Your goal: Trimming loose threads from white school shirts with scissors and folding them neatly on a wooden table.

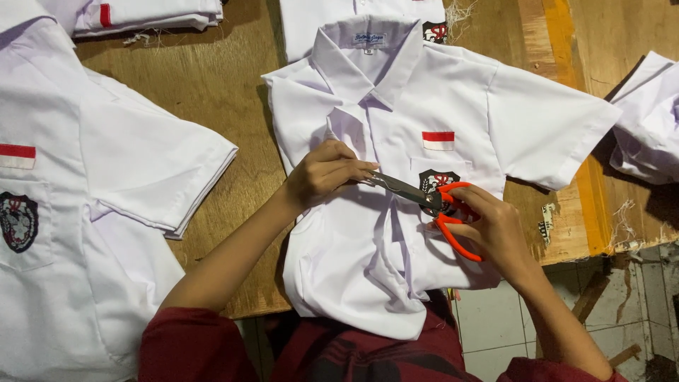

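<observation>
While the white shirt (396, 106) is pinched by the left hand (327, 173), orange scissors (442, 209) are gripped in the right hand (495, 230), fingers closed, mid-trimming, care needed.

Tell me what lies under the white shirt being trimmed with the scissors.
The white shirt lies on a wooden table; its hem hangs over the edge above a dark red lap. Anything beneath its middle is covered.

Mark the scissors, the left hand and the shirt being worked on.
scissors (424, 199), head view, at the blade pivot.
left hand (327, 172), head view, back of the hand.
shirt (453, 92), head view, chest panel right of the collar.
</observation>
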